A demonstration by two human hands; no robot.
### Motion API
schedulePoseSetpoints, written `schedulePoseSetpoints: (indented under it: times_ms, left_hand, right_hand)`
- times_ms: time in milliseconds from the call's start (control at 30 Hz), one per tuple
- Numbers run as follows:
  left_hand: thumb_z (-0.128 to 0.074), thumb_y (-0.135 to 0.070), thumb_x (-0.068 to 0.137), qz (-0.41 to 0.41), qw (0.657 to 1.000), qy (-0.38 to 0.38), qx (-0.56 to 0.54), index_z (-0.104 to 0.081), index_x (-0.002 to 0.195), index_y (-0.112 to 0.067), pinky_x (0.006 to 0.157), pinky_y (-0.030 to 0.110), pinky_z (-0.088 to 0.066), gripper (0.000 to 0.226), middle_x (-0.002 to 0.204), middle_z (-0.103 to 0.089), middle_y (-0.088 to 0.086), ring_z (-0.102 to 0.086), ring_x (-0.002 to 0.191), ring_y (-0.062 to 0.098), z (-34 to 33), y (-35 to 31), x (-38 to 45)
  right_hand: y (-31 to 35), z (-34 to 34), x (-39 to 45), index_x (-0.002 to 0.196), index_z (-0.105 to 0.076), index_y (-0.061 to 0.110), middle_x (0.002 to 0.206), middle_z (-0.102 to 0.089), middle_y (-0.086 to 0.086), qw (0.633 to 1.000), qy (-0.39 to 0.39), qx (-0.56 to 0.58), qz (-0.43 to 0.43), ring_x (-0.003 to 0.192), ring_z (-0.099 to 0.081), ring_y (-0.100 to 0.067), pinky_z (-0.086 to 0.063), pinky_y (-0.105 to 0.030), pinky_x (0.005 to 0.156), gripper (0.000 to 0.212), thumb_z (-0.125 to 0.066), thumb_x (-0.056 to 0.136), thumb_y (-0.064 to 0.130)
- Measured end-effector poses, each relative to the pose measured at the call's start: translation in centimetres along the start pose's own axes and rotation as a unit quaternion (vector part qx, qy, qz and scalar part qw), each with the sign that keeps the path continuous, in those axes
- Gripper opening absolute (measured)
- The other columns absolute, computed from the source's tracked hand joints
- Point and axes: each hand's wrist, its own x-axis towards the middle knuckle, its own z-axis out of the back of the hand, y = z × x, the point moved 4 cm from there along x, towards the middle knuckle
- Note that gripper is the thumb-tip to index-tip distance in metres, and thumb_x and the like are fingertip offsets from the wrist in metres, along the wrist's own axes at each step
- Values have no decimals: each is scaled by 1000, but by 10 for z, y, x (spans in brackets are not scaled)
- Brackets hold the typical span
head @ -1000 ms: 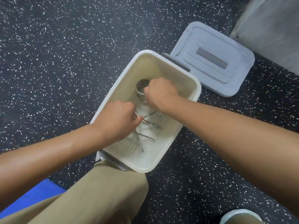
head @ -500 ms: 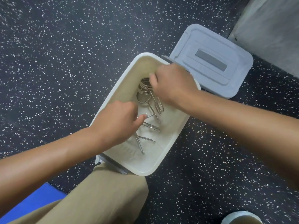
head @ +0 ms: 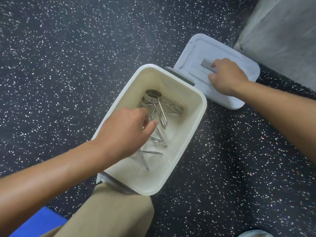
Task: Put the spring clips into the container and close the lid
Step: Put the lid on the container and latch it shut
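Spring clips [head: 154, 117] are all in the container [head: 201, 106], piled from its far end down toward the middle; the container sits on the speckled floor [head: 68, 65] w/ its near end against my knee [head: 111, 212]. Lid [head: 193, 53] lies flat on the floor, touching the container's far right corner. My right hand [head: 225, 76] is on the lid, fingers curled around its grey handle [head: 206, 63], looks like a closed grip on it. My left hand [head: 124, 132] is down inside the container by the left wall, fingers loosely bent over the clips; can't tell if it's pinching one. Risks: if I swing the lid over while the left hand is inside, it lands on my knuckles or seats crooked. One clip's coil stands tall at the far end and could hold the lid up. Vs half a sec ago: the right hand was over the container holding a clip, now it's out and on the lid; the left has barely moved.
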Motion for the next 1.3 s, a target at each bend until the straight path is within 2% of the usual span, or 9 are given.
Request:
schedulePoseSetpoints:
  times_ms: [133,267,433,600,800,1000,1133,1200,1300]
  left_hand:
    - [-49,-55,96,-4,1000,1,-10,-58,78,-22,63,38,-53,39,70,-68,-2,-64,70,23,3,-5,2]
    - [-47,-58,95,2,1000,-17,-17,-57,76,-24,62,38,-54,40,66,-67,-2,-64,67,23,7,-5,9]
    - [-46,-60,94,3,1000,-24,-17,-58,77,-25,63,39,-55,40,64,-66,-4,-63,66,23,12,-8,15]
    - [-44,-61,92,9,1000,-15,-21,-55,73,-26,62,38,-55,41,63,-65,-5,-64,66,23,12,-6,14]
    - [-47,-60,93,15,1000,-9,-16,-55,72,-26,61,37,-54,40,62,-66,-5,-63,64,20,10,-5,9]
    - [-47,-59,93,0,1000,-14,-25,-54,72,-26,61,39,-55,40,61,-65,-7,-63,63,19,14,-12,8]
    - [-48,-58,94,-9,999,-26,-21,-57,75,-26,61,38,-54,38,61,-64,-6,-63,63,20,23,-16,7]
    - [-49,-57,94,-8,999,-27,-24,-59,77,-25,62,38,-54,38,62,-64,-6,-63,64,21,28,-19,6]
    - [-50,-56,94,-5,999,-32,-32,-61,77,-25,62,36,-54,37,61,-63,-7,-63,64,18,35,-23,5]
  right_hand:
    - [-10,-14,11,133,-47,4,140,-45,-19,999,4,-49,-14,127,-39,-39,-43,-46,84,38,-45,102,24]
    - [-15,-19,22,138,-45,4,145,-39,-18,999,-7,-20,-27,129,-38,-39,-44,-48,92,43,-48,99,23]
    - [-24,-13,38,127,-51,6,136,-47,-18,998,-35,13,-41,127,-41,-37,-44,-50,95,40,-63,95,26]
    - [-43,-13,42,127,-56,11,132,-53,-18,998,25,11,-56,133,-33,-36,-39,-48,104,42,-66,93,32]
    - [-50,-13,26,135,-45,-2,138,-45,-25,992,64,-96,-48,131,-34,-40,-36,-48,105,57,-53,97,40]
    - [-63,2,4,112,-55,-3,120,-53,-26,989,77,-121,-26,118,-41,-40,-41,-47,96,51,-51,92,43]
    - [-68,29,-15,82,-55,4,90,-52,-18,990,76,-112,-24,109,-44,-38,-47,-47,89,38,-58,87,41]
    - [-72,39,-24,72,-55,5,81,-50,-13,988,84,-123,-29,104,-44,-36,-48,-47,86,39,-58,83,42]
    - [-76,53,-39,54,-63,9,69,-59,-12,986,97,-126,-48,87,-49,-36,-50,-48,85,49,-50,74,52]
